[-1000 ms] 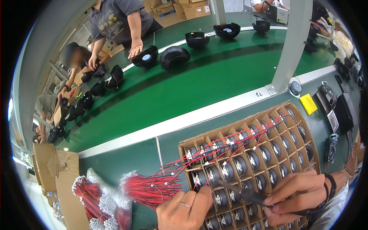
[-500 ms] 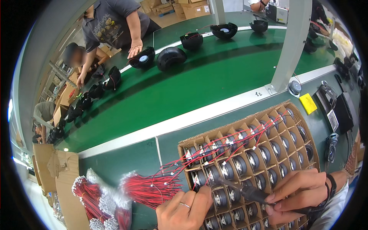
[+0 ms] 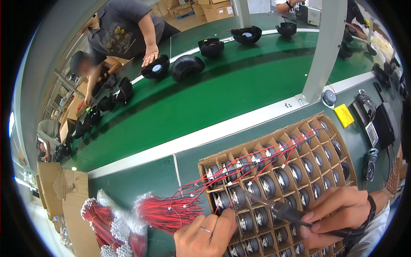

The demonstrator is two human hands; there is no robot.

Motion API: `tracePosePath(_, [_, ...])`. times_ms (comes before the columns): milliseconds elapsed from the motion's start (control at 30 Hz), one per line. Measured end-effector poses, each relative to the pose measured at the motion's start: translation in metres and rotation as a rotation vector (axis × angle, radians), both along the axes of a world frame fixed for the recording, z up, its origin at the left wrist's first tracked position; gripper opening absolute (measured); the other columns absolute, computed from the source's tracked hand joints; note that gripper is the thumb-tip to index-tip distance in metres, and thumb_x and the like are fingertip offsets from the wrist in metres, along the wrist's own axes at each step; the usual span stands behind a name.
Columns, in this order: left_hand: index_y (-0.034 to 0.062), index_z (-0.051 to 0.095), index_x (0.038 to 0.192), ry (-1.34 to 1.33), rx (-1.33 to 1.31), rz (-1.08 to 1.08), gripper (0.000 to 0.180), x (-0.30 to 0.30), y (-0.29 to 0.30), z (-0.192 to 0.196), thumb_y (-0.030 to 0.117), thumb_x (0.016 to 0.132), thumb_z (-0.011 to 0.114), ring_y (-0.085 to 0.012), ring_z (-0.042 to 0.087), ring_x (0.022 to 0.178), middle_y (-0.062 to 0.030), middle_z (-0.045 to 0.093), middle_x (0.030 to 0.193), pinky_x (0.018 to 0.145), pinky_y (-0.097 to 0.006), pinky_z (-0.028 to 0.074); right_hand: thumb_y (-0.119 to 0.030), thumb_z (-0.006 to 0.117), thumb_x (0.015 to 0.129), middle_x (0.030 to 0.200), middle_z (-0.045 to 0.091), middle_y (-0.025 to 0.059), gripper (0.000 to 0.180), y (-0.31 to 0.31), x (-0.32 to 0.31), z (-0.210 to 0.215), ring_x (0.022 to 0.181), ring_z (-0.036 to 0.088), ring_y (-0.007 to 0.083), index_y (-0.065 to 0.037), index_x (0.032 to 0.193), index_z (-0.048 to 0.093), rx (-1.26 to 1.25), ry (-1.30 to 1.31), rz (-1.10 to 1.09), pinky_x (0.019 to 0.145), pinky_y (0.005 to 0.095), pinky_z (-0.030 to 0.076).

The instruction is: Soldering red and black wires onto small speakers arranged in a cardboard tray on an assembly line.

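The cardboard tray [image 3: 338, 128], a brown grid of small square cells, lay on the green counter [image 3: 145, 180] just in front of the person, and every place here is told from it. Each cell held a small round speaker driver [image 3: 269, 185] with a shiny metal back: hard and compact, probably heavy for its size, best gripped by its rim. Thin red wires [image 3: 239, 171] ran slackly across the tray's left half; they looked limp and light, easy to snag, and safest pinched near their white tips. The right hand [image 3: 338, 214], at the tray's near edge, was closed in a pen-like grip around a black soldering iron [image 3: 284, 210], a stiff rod whose tip pointed into a cell; its handle looked like the only safe hold. The left hand [image 3: 205, 233], at the tray's near-left corner, had its fingertips pressed together over a cell, though what they pinched could not be made out. Left of the tray lay bundles of red wire [image 3: 165, 210], soft and bristly.
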State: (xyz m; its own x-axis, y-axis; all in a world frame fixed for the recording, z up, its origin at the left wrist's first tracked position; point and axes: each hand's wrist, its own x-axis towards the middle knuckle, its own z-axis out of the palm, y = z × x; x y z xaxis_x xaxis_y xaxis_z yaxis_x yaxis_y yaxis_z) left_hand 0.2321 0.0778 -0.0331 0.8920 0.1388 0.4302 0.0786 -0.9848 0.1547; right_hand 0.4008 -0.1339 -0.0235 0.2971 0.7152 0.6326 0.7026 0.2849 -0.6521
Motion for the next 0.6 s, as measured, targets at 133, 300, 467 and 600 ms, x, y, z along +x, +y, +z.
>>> tracePosePath(133, [0.008, 0.07, 0.099, -0.001, -0.006, -0.004, 0.02, 0.0004, 0.0003, 0.0006, 0.005, 0.082, 0.081, -0.0193, 0.062, 0.065, -0.0033, 0.059, 0.075, 0.055, -0.032, 0.05, 0.004, 0.091, 0.072, 0.102, 0.07, 0.0141, 0.031, 0.0008, 0.0, -0.0013, 0.073, 0.073, 0.0186, -0.005, 0.088, 0.068, 0.031, -0.016, -0.026, 0.062, 0.0232, 0.061])
tracePosePath(300, [0.0077, 0.071, 0.099, 0.012, -0.019, -0.004, 0.02, -0.0001, -0.0008, 0.0022, 0.004, 0.082, 0.081, -0.0199, 0.062, 0.065, -0.0038, 0.06, 0.075, 0.055, -0.032, 0.051, 0.005, 0.09, 0.071, 0.104, 0.069, 0.0146, 0.032, 0.0004, 0.0006, -0.0002, 0.073, 0.072, 0.0188, -0.005, 0.09, 0.066, 0.039, -0.044, -0.044, 0.061, 0.0235, 0.061])
tracePosePath(467, [0.0077, 0.071, 0.1, 0.007, -0.015, -0.009, 0.02, -0.0004, 0.0004, 0.0029, 0.004, 0.082, 0.081, -0.0199, 0.062, 0.065, -0.0037, 0.06, 0.075, 0.055, -0.032, 0.051, 0.004, 0.091, 0.072, 0.105, 0.069, 0.0146, 0.032, -0.0006, 0.0005, -0.0009, 0.074, 0.073, 0.0184, -0.005, 0.091, 0.066, 0.037, -0.035, -0.037, 0.061, 0.0233, 0.061])
tracePosePath(600, [0.0077, 0.071, 0.101, 0.015, -0.006, -0.013, 0.021, -0.0009, -0.0007, 0.0024, 0.005, 0.082, 0.081, -0.0193, 0.062, 0.065, -0.0032, 0.06, 0.075, 0.055, -0.032, 0.05, 0.004, 0.091, 0.072, 0.106, 0.069, 0.0146, 0.031, -0.0035, 0.0018, -0.0017, 0.074, 0.073, 0.0183, -0.005, 0.09, 0.067, 0.02, -0.035, -0.019, 0.062, 0.0232, 0.061])
